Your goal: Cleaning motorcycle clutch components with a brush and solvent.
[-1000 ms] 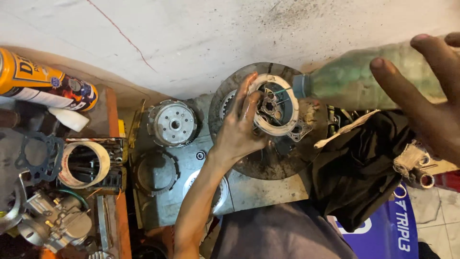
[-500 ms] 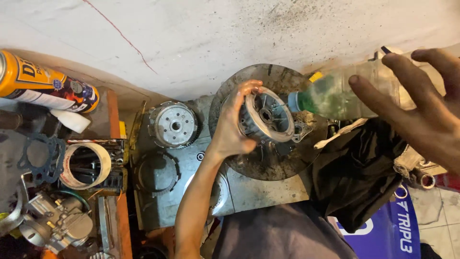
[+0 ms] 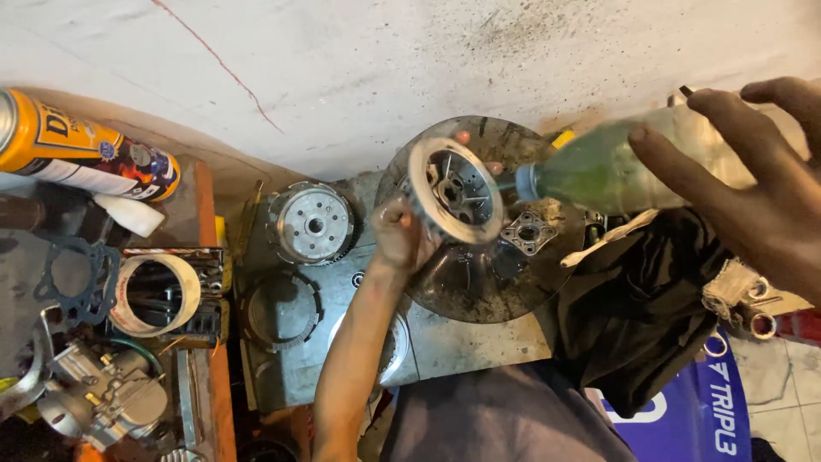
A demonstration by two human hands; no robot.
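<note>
clutch drum [image 3: 453, 190]: tilted on edge over round metal pan [image 3: 479, 274] | left hand [image 3: 400, 233] fingers grasping its rim | right hand [image 3: 753, 171] fingers clenched round plastic bottle [image 3: 599, 171], nozzle at drum | step: rinsing; next likely needs turning drum

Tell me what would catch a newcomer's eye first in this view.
At centre, the left hand tilts a round toothed metal ring part over a dark shallow pan. From the right, the right hand points a blurred clear plastic bottle of greenish liquid at it. At far left lies a bright orange spray can.
</note>
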